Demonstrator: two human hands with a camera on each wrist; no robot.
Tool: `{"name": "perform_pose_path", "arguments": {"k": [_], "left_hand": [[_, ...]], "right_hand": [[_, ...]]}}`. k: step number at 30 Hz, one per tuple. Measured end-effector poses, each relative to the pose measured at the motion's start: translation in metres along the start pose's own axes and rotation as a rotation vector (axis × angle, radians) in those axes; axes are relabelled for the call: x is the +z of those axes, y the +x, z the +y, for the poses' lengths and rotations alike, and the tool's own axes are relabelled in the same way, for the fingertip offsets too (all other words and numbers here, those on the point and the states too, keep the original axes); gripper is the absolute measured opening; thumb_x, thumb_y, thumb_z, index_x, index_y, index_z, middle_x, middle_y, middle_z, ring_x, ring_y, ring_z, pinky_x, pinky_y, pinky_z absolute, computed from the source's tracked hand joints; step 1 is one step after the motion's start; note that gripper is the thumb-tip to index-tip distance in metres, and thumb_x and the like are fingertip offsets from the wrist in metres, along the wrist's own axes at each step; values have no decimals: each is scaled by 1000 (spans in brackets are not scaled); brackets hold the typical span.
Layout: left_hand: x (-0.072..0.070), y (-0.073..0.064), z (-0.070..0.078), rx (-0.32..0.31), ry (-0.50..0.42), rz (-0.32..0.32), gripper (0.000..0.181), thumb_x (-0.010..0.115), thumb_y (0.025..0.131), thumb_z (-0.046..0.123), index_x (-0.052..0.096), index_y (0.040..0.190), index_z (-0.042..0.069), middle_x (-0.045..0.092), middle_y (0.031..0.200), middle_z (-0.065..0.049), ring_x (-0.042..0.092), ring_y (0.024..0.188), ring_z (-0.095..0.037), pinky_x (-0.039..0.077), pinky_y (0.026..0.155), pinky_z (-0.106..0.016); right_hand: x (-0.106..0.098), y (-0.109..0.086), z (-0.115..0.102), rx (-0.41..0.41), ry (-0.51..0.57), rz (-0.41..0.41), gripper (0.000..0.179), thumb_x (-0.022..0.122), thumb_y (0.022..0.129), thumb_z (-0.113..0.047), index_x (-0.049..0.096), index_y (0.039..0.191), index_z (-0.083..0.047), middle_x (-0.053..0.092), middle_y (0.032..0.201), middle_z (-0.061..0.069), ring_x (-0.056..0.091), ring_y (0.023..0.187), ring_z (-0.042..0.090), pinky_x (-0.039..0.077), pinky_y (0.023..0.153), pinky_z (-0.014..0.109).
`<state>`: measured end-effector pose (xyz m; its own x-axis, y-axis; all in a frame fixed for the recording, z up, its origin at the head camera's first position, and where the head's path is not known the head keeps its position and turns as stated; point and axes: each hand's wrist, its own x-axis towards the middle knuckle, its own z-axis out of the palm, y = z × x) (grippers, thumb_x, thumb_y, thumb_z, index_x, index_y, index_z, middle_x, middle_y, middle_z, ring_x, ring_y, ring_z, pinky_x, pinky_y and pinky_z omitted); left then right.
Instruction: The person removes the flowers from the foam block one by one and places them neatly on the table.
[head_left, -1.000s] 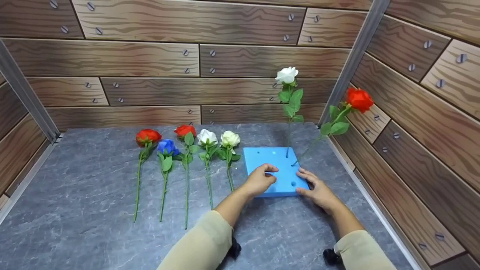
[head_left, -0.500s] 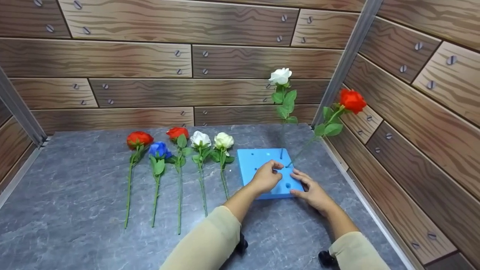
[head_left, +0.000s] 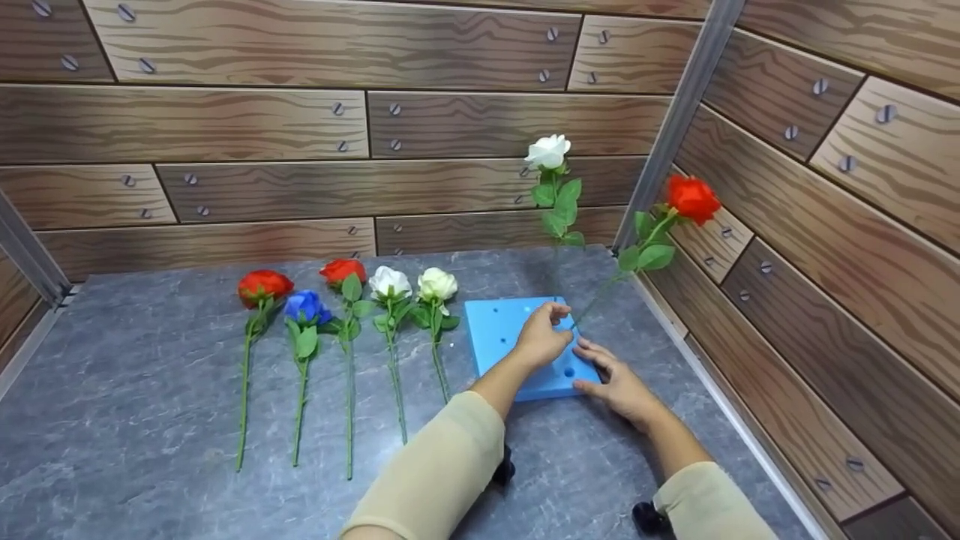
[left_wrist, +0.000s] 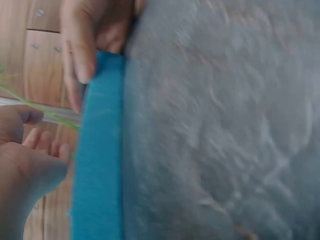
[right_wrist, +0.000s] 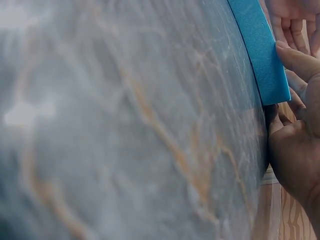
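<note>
A flat blue foam block [head_left: 487,352] with several holes lies on the grey table. A white rose [head_left: 549,152] stands upright in it, and a red rose [head_left: 693,199] leans out of it to the right. My left hand [head_left: 544,336] is over the block, beside the red rose's stem, its thumb and fingers apart. In the left wrist view that green stem [left_wrist: 37,106] passes just beyond the left hand [left_wrist: 30,160]. My right hand [head_left: 619,386] holds the block's near right corner, thumb on the front edge and fingers along the right side.
Left of the block lie a red rose [head_left: 265,288], a blue rose [head_left: 306,307], another red rose [head_left: 343,271], a white rose [head_left: 390,283] and a cream rose [head_left: 437,285], stems toward me. Wood-patterned walls [head_left: 262,191] enclose the table [head_left: 150,390].
My left hand has moved right and farther away over the block, toward the red rose's stem. My right hand stays at the block's corner. The head view has shifted slightly right.
</note>
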<state>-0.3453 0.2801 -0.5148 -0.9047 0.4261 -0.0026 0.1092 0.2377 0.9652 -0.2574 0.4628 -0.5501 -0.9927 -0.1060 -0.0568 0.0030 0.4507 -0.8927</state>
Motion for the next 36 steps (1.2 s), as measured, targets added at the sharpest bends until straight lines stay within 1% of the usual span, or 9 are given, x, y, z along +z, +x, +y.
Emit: {"name": "perform_pose_path", "arguments": {"k": [3, 6, 11, 15, 17, 22, 27, 32, 36], "left_hand": [[2, 4, -9, 37, 0, 4, 44, 64, 105, 9, 59, 149, 12, 62, 151, -6, 56, 147, -27, 52, 120, -44], [2, 6, -14, 46, -23, 5, 43, 63, 105, 7, 60, 148, 13, 63, 152, -6, 58, 146, -26, 53, 120, -42], [2, 7, -16, 27, -20, 13, 37, 61, 106, 7, 63, 142, 15, 65, 150, -6, 59, 145, -26, 52, 121, -41], [1, 7, -17, 13, 0, 23, 33, 61, 107, 6, 65, 138, 15, 65, 149, -9, 61, 144, -28, 53, 120, -43], [0, 6, -17, 14, 17, 14, 34, 60, 106, 4, 65, 138, 16, 65, 150, -9, 61, 144, -29, 53, 120, -43], [-1, 6, -16, 43, 94, -45, 44, 57, 107, 1, 58, 149, 14, 61, 157, -8, 58, 148, -28, 50, 124, -41], [-2, 5, -11, 68, 221, -135, 56, 52, 110, 2, 41, 165, 13, 50, 168, -9, 50, 156, -28, 43, 130, -42], [-2, 5, -7, 68, 312, -195, 62, 51, 112, 7, 31, 170, 15, 46, 172, -8, 45, 160, -26, 39, 133, -43], [-3, 4, -6, 57, 337, -232, 64, 50, 114, 9, 28, 172, 19, 43, 174, -3, 41, 162, -24, 37, 134, -43]], "right_hand": [[0, 0, 0, 5, -3, -2, 73, 78, 101, -22, 45, 164, -5, 21, 182, 14, 10, 171, 38, 17, 138, 45], [-1, 0, -1, 16, -1, 1, 74, 79, 101, -22, 45, 164, -5, 21, 182, 13, 10, 171, 37, 17, 138, 44], [0, -1, -2, 24, 9, 3, 75, 79, 101, -21, 43, 165, -5, 20, 182, 14, 9, 171, 39, 13, 140, 53], [0, 0, -2, 14, 3, -2, 74, 79, 101, -21, 44, 165, -5, 20, 182, 15, 9, 171, 40, 13, 140, 54], [0, 0, -2, 11, -2, -3, 74, 78, 102, -22, 44, 165, -6, 20, 182, 15, 9, 171, 40, 13, 139, 54], [2, -1, 0, 18, -5, 7, 72, 79, 101, -20, 46, 164, -6, 21, 182, 14, 11, 171, 38, 13, 139, 52], [3, -1, 1, 15, -3, 10, 71, 78, 101, -20, 47, 164, -6, 22, 181, 14, 11, 171, 38, 14, 139, 52], [2, -2, 1, 15, -8, 8, 72, 79, 101, -20, 47, 163, -6, 22, 181, 13, 10, 171, 37, 12, 139, 52], [2, -2, 1, -1, -12, 4, 72, 79, 101, -21, 46, 163, -5, 21, 182, 15, 10, 171, 39, 12, 139, 53]]}}
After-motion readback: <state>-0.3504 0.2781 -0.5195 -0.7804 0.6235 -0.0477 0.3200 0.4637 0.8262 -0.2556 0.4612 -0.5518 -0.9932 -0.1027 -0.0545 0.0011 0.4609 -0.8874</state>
